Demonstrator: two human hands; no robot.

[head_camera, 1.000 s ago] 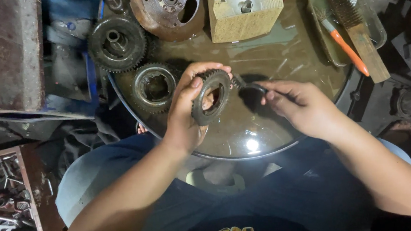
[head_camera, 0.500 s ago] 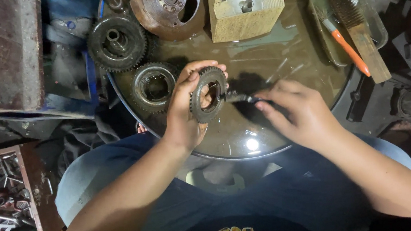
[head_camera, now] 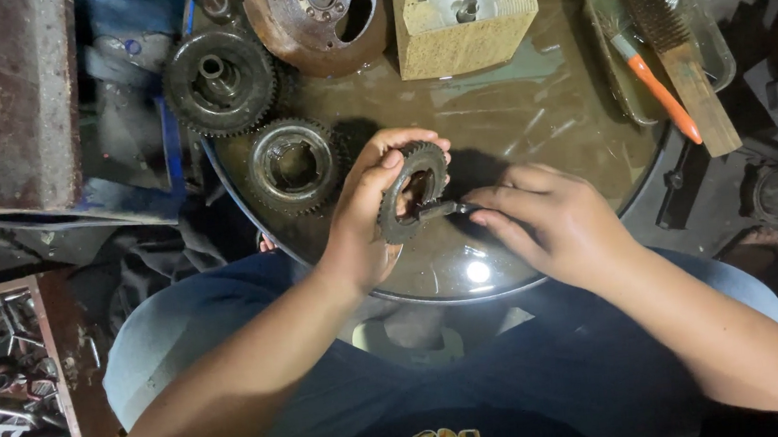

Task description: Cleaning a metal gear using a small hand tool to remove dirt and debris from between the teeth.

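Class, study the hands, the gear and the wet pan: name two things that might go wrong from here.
1. The left hand holds the toothed gear on edge by its rim over the oily round pan; slick fingers might let it drop and splash.
2. The right hand pushes a small dark tool into the gear's centre, close to the left fingers; a slip might jab them.

A round tray [head_camera: 514,130] sits just beyond the person's knees. Over its near middle the left hand [head_camera: 365,216] holds a toothed ring [head_camera: 412,191] on edge, with the right hand [head_camera: 551,222] just right of it. A ring gear [head_camera: 293,165] lies left, a wire brush [head_camera: 676,39] far right, a box of tools [head_camera: 0,379] near left
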